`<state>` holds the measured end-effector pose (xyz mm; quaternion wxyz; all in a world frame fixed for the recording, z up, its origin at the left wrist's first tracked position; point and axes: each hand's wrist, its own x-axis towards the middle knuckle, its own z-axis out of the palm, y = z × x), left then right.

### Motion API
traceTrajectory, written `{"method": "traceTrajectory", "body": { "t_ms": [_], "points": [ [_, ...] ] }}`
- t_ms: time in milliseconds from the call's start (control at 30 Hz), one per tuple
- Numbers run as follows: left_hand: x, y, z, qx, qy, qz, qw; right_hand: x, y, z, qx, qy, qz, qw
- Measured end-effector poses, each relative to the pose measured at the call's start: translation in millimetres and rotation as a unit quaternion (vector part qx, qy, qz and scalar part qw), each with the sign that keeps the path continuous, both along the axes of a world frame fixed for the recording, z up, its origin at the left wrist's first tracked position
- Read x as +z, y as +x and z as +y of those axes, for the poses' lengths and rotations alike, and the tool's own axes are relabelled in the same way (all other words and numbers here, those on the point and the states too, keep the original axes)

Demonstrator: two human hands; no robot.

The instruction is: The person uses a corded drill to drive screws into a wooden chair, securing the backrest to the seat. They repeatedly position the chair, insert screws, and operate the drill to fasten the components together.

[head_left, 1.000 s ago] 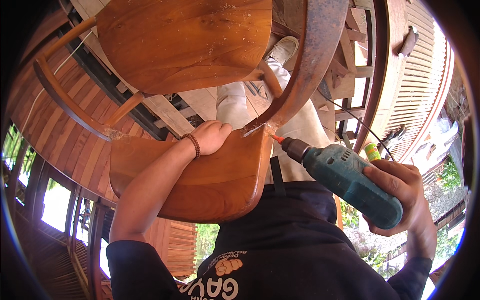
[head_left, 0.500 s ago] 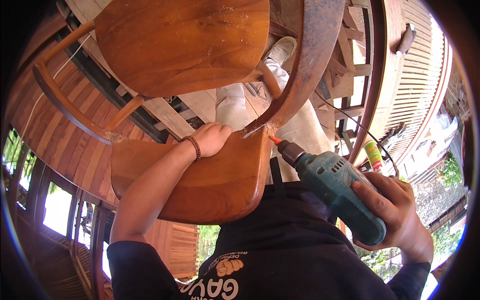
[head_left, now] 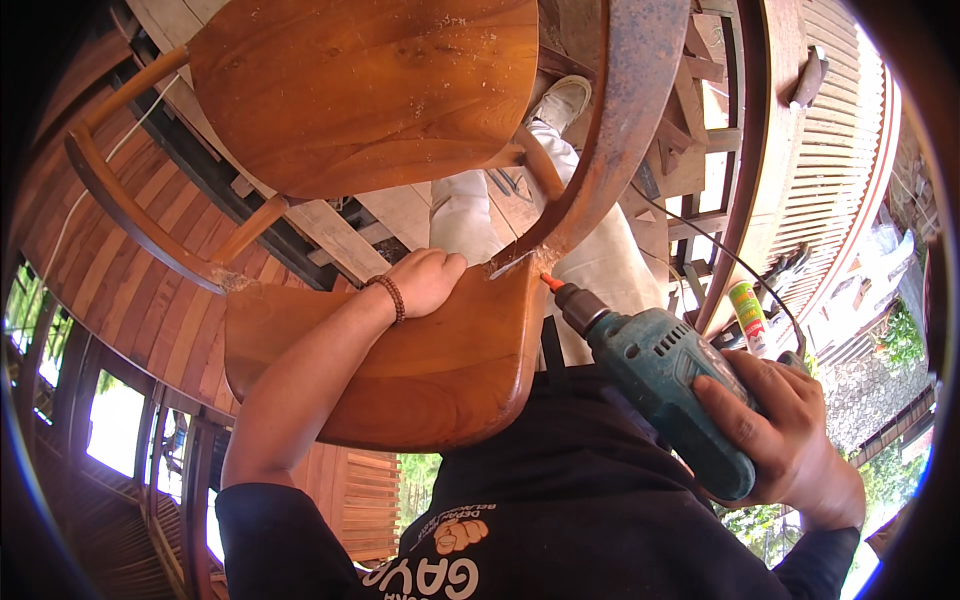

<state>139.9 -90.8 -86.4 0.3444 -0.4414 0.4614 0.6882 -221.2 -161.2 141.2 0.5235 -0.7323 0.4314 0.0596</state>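
A wooden chair lies across my lap, its round brown seat (head_left: pixel 370 95) farther off and its curved backrest (head_left: pixel 430 395) close to my body. Over the backrest's far edge my left hand (head_left: pixel 425 283) is closed, fingers curled out of sight. In my right hand (head_left: pixel 785 430) is a teal power drill (head_left: pixel 665 375), gripped around its body. Its orange-tipped bit (head_left: pixel 551 283) points at the joint where the backrest meets the curved armrest (head_left: pixel 625 120). The tip appears to touch the wood there. That joint looks rough and pale, with a crack-like line.
A dark cord (head_left: pixel 735 262) runs up from the drill's side. Beside it stands a green, white and red tube (head_left: pixel 748 315). Wooden planks and offcuts (head_left: pixel 680 150) lie beyond my legs at the right. Slatted wooden decking (head_left: pixel 130 250) spreads on the left.
The drill's rear end has shifted slightly left and down with my right hand. Its bit stays at the joint. The chair and my left hand have barely moved.
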Motion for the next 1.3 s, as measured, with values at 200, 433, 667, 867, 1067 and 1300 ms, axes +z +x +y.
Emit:
{"method": "traceTrajectory", "body": {
  "t_ms": [200, 433, 667, 867, 1067, 1300],
  "points": [
    [0.3, 0.4, -1.1, 0.001, 0.004, -0.005, 1.000, -5.5, -4.2, -1.6, 0.007, -0.024, -0.011, 1.000],
    [1.5, -0.9, -1.6, -0.003, 0.004, -0.019, 1.000, -13.4, -10.3, -7.6, -0.003, -0.019, -0.027, 0.999],
    [5.9, -1.4, 0.4, 0.018, -0.024, -0.048, 0.998, -11.2, -8.3, -11.7, -0.010, -0.009, -0.021, 1.000],
    [10.3, -5.4, 2.3, 0.027, -0.038, -0.058, 0.997, -7.0, -7.3, -6.4, 0.012, -0.012, -0.025, 1.000],
    [11.0, -6.0, 0.8, 0.038, -0.026, -0.043, 0.998, -4.8, -6.3, -5.8, 0.031, -0.017, -0.026, 0.999],
    [6.2, -4.0, 5.9, 0.001, -0.063, 0.006, 0.998, -3.9, 1.6, -5.1, 0.051, -0.036, -0.026, 0.998]
  ]
}}
